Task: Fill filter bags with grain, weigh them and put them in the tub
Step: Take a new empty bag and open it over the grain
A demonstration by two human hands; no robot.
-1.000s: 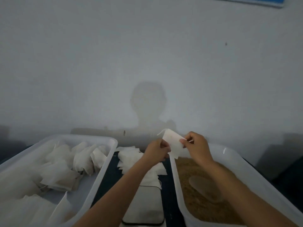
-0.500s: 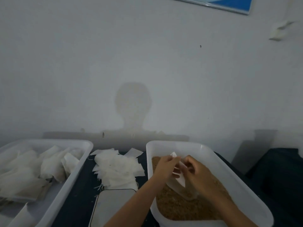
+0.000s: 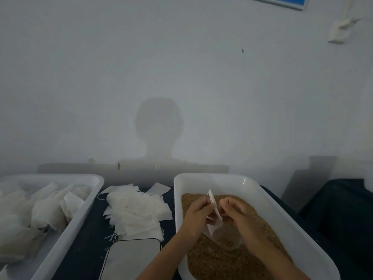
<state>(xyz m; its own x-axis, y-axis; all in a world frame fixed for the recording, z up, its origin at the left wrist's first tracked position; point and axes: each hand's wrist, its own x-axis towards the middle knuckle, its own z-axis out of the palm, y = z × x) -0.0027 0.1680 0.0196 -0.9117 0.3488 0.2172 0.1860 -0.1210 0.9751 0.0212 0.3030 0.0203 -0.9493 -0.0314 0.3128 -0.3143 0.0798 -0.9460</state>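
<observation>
Far left of my hands sits the tub (image 3: 88, 207) of filled bags; nearer lie loose empty bags (image 3: 137, 213) and the scale (image 3: 131, 259); my left hand (image 3: 198, 216) and right hand (image 3: 238, 213) pinch one filter bag (image 3: 214, 217) between them, over the grain (image 3: 212, 263) in its bin (image 3: 282, 215).

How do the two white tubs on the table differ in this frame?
The right tub holds loose brown grain; the left tub holds pale filled filter bags. Both hands, left hand and right hand, work over the right tub, pinching an empty filter bag between them; nothing reaches into the left tub. A clear scoop lies in the right tub only. Both tubs are white, rectangular and round-cornered.
</observation>
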